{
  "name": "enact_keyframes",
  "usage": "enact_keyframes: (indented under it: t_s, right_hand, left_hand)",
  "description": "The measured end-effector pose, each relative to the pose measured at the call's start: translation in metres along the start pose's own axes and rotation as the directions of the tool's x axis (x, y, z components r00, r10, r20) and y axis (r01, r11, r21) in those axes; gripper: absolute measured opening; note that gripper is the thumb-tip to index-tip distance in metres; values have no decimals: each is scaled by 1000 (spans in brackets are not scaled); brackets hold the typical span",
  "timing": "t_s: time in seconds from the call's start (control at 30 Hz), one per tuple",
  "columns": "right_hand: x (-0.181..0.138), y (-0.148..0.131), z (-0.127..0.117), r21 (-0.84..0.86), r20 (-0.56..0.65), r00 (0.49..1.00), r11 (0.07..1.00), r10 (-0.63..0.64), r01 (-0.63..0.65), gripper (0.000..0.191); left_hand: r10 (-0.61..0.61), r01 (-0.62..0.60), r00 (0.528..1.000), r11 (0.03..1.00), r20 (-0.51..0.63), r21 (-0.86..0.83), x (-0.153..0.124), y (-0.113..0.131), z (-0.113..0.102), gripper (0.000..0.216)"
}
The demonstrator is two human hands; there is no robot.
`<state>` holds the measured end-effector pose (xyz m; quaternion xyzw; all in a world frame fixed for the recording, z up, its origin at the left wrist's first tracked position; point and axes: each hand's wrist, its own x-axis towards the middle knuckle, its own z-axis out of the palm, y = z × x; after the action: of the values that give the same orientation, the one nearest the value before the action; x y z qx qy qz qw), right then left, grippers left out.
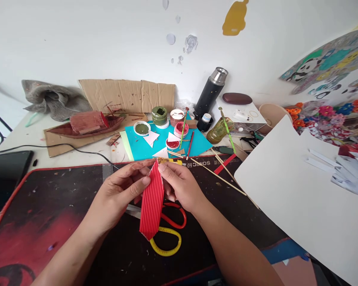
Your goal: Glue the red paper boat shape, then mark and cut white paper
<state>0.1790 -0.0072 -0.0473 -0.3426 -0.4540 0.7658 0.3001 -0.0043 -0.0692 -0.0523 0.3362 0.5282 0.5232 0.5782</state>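
A red strip of corrugated cardboard with pointed ends is held up between both hands. My left hand pinches its left edge, thumb on the ribbed front. At the upper tip, my right hand grips the strip between thumb and fingers; its other fingers are partly hidden behind. Below and behind the strip, scissors with one red and one yellow handle lie on the dark mat. The strip covers the middle of the scissors.
Paint pots and brushes stand on a blue sheet. A painted model boat sits at back left, a black thermos behind. Thin sticks lie right of the hands. A large white sheet covers the right side.
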Motion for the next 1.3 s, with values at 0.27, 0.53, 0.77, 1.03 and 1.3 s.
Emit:
enact_keyframes:
  t_s: [0.27,0.53,0.77,1.03,1.3]
  right_hand:
    - [0,1,1,-8,-3,1000,1000,9,-9,48]
    - [0,0,1,-8,-2,1000,1000,18,-18,48]
    - [1,0,3,7,-20,1000,1000,16,-16,48]
    - [0,1,2,39,13,1000,999,9,-9,46]
    - [0,1,2,108,48,998,993,51,-56,45]
  left_hand:
    - [29,-29,1000,999,4,-34,-1,0,1,34]
    - [60,-60,998,998,2,-2,-2,6,4,32]
    - [24,-24,1000,1000,-9,-16,-1,3,3,37]
    - [-10,7,999,996,-41,-86,0,5,3,41]
    - [-24,19,999,995,-44,-101,0,6,5,41]
